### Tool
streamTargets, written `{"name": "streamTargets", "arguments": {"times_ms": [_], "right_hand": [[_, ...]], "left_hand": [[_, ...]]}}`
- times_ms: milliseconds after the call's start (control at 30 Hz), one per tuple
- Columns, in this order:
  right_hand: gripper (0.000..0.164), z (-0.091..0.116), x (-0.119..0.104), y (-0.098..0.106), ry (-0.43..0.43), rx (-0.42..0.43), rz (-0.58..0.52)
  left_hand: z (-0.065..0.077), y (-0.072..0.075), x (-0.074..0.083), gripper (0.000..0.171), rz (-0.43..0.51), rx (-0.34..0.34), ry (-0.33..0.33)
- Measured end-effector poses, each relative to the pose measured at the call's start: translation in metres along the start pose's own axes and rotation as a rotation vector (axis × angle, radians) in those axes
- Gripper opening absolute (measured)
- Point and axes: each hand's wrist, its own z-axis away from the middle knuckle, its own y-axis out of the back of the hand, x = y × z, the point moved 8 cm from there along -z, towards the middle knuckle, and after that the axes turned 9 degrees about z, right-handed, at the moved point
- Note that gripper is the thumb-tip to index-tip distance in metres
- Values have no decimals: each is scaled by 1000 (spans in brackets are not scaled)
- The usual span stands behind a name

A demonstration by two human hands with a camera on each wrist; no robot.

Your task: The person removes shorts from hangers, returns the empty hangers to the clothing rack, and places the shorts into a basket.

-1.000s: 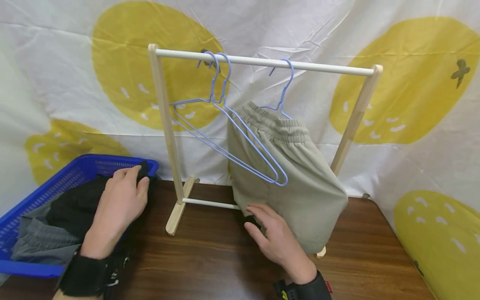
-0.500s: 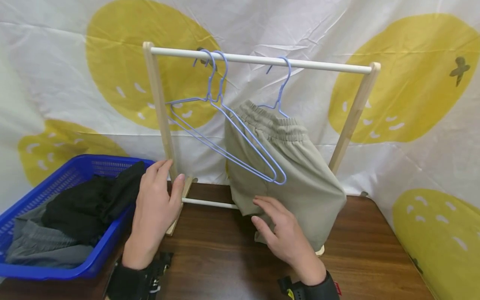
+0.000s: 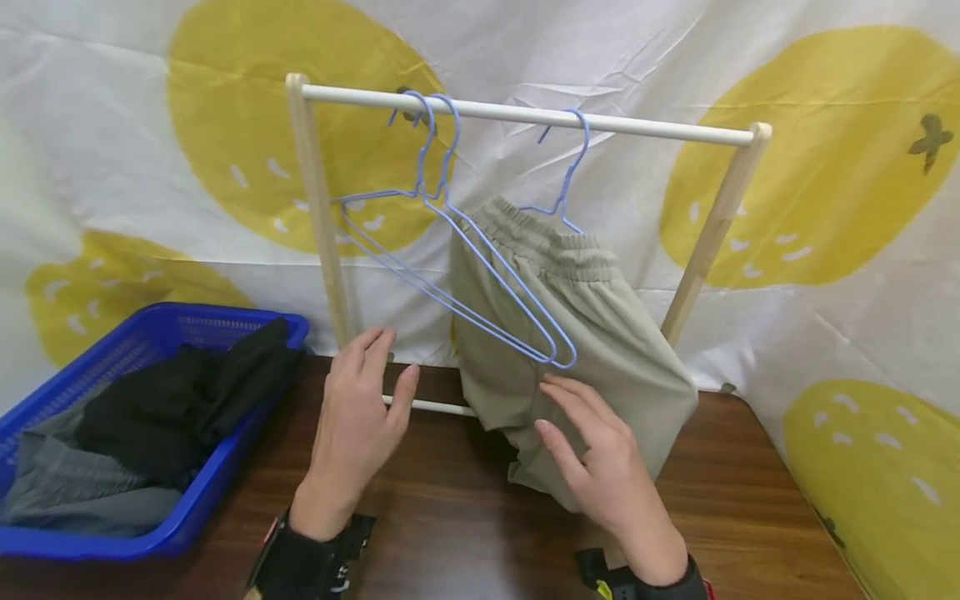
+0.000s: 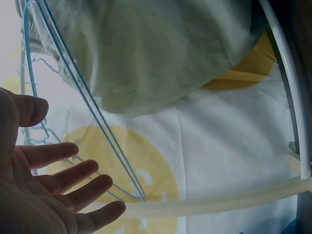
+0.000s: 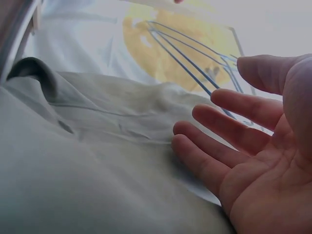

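A pair of khaki shorts (image 3: 622, 358) with an elastic waist hangs from a blue hanger (image 3: 567, 179) on the rack's white top bar (image 3: 660, 127). Two bare blue hangers (image 3: 495, 312) hang together to its left. My left hand (image 3: 358, 412) is held in the air before the rack's left post, fingers spread and holding nothing, as the left wrist view also shows. In front of the shorts is my right hand (image 3: 603, 454), its fingers loosely extended with nothing in them. Whether its fingertips brush the cloth I cannot tell.
A blue plastic basket (image 3: 180, 525) stands at the left, with black clothing (image 3: 150, 408) and grey clothing (image 3: 90, 483) inside. The wooden rack post (image 3: 318, 200) rises from the brown table (image 3: 450, 533). Behind hangs a white cloth with yellow fruit prints.
My left hand has let go of the black clothing at the basket's edge and moved right, to the front of the rack. My right hand has shifted slightly up and right.
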Motion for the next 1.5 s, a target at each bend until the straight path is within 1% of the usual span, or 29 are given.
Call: {"name": "streamTargets", "arguments": {"times_ms": [167, 267, 467, 600, 733, 800, 967, 1033, 1133, 1233, 1333, 1400, 1500], "right_hand": [[35, -1, -2, 16, 15, 71, 10], [32, -2, -4, 24, 18, 97, 20], [42, -4, -8, 45, -7, 160, 55], [42, -4, -12, 61, -8, 246, 85], [41, -3, -17, 80, -23, 364, 113], [37, -2, -19, 89, -36, 426, 116], [25, 2, -21, 105, -85, 552, 130], [23, 4, -18, 108, -115, 582, 142], [22, 7, -11, 112, -159, 597, 158], [26, 9, -1, 110, -192, 573, 158], [34, 12, 13, 105, -230, 532, 92], [38, 13, 23, 99, -263, 497, 22], [35, 15, 35, 90, -327, 453, -34]], "left_hand": [[2, -8, 3, 45, -16, -26, -19], [3, -13, 5, 45, -23, -35, -39], [5, -20, 11, 44, -4, -21, -109], [7, -25, 15, 44, -2, -25, -148], [10, -31, 20, 45, -13, -58, -167], [12, -35, 22, 45, -13, -76, -174], [17, -42, 26, 46, -1, -121, -163], [18, -45, 27, 47, 8, -141, -153], [21, -50, 30, 47, 19, -163, -151], [24, -55, 33, 47, 19, -186, -157], [27, -59, 36, 46, 15, -215, -154], [28, -61, 37, 46, 11, -230, -151], [30, -62, 38, 46, 7, -238, -147]]}}
